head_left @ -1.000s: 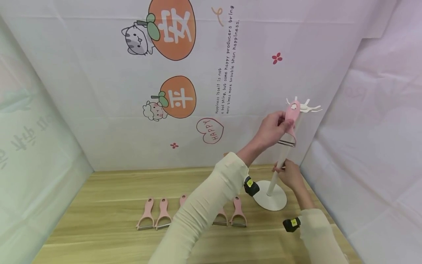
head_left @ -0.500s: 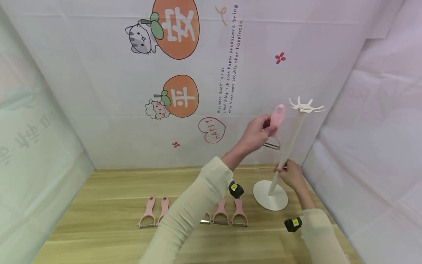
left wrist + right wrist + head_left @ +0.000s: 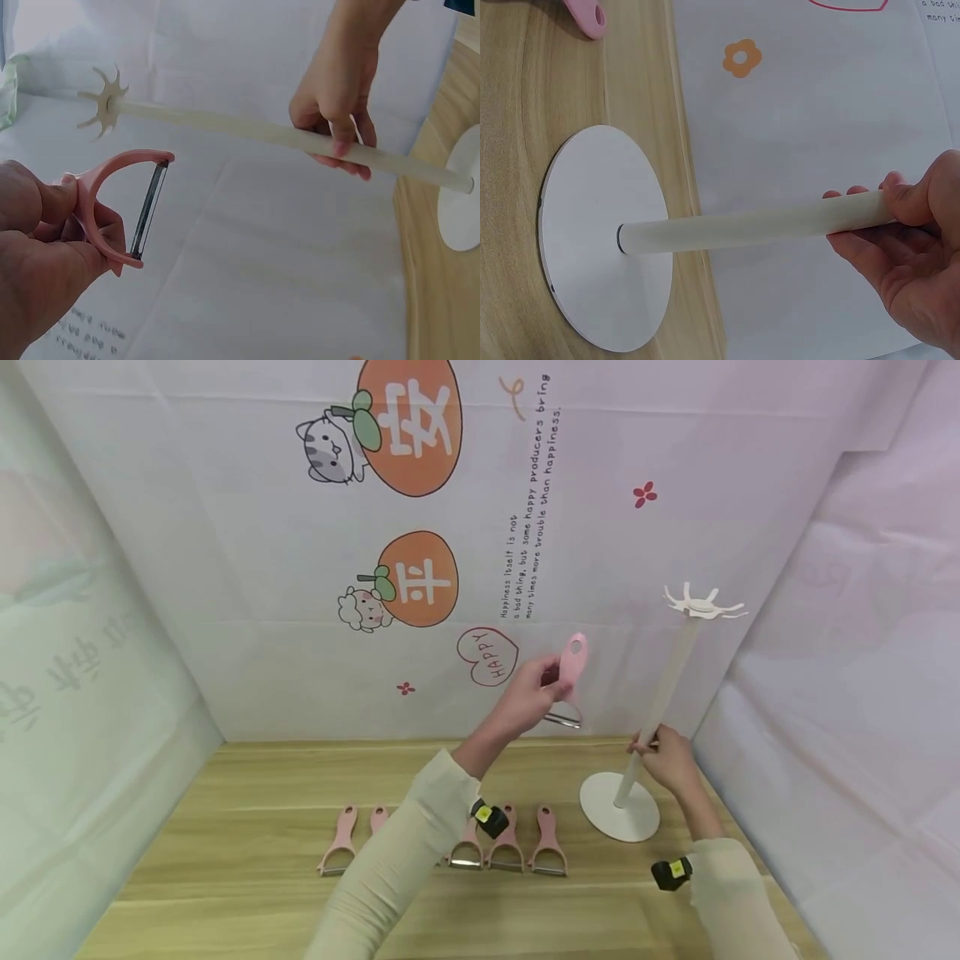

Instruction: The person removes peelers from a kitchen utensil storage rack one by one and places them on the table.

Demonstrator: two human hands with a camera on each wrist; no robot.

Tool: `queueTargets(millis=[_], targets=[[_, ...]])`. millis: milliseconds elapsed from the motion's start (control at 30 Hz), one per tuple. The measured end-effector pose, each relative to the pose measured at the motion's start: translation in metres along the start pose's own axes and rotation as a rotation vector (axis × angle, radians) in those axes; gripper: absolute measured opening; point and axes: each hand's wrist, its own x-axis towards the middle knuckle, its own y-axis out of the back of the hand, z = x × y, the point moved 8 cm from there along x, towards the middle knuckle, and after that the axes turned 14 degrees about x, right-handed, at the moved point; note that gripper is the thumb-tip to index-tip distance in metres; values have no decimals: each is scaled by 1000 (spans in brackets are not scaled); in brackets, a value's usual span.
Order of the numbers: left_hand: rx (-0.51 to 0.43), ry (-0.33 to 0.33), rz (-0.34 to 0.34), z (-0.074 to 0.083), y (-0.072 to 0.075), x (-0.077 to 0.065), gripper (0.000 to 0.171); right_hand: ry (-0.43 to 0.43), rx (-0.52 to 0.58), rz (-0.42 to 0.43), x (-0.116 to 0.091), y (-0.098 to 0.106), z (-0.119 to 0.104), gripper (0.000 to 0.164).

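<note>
A pink Y-shaped peeler [image 3: 572,668] hangs in the air left of the stand, its handle pinched between the thumb and fingers of my left hand [image 3: 531,693]. Its metal blade [image 3: 150,210] points away from the palm in the left wrist view. My right hand [image 3: 670,760] grips the lower half of the pole [image 3: 757,229] of a white stand. At the top of that pole is a ring of curved hooks [image 3: 702,605] with nothing hung on them. The round white base [image 3: 592,300] sits on the wooden table.
Several more pink peelers [image 3: 548,839] lie in a row on the table [image 3: 247,827], blades toward the front edge; my left sleeve [image 3: 397,852] covers part of the row. A printed white cloth [image 3: 592,552] stands behind, with cloth walls at both sides.
My left hand has carried the peeler away from the stand's hooks, to the left and downward. My right hand has kept its grip on the pole.
</note>
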Motion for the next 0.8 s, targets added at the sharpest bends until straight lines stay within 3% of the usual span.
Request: queueTargets(millis=[200, 467, 800], targets=[[3, 46, 13, -33, 12, -22, 17, -6, -16, 0, 0, -1, -3, 11], [-64, 82, 20, -72, 20, -52, 23, -32, -12, -7, -2, 0, -2, 14], [-86, 145, 38, -103, 31, -85, 27, -15, -12, -3, 0, -1, 0, 15]])
